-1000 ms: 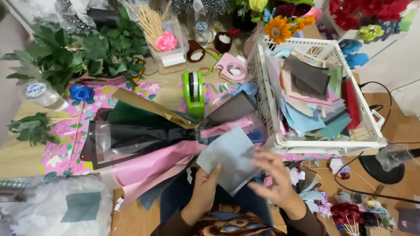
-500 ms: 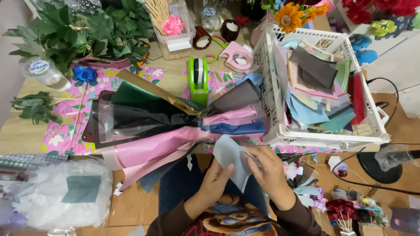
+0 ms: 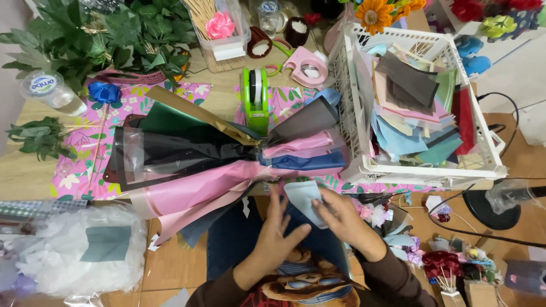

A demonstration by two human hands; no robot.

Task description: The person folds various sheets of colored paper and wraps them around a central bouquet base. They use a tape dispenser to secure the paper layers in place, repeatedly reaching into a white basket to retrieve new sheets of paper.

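Note:
A small pale blue sheet of paper (image 3: 302, 196) is folded between both hands just below the table's front edge, over my lap. My right hand (image 3: 341, 219) pinches its right side. My left hand (image 3: 276, 230) lies flat with fingers spread against its left side. Just above them lies a fan of wrapping sheets (image 3: 193, 165) in pink, black, dark green, gold and clear film, gathered at a waist near a blue and grey sheet (image 3: 307, 153).
A white plastic basket (image 3: 364, 165) full of coloured paper sheets stands at the right. A green tape dispenser (image 3: 255, 99), a pink tape dispenser (image 3: 307, 65), leafy green stems (image 3: 85, 34) and a water cup (image 3: 48, 91) are on the table. Paper flowers (image 3: 443, 264) lie on the floor at right.
The pale blue sheet has been folded smaller and drawn closer to my body. Both hands have closed in on it, the left hand flattening against it.

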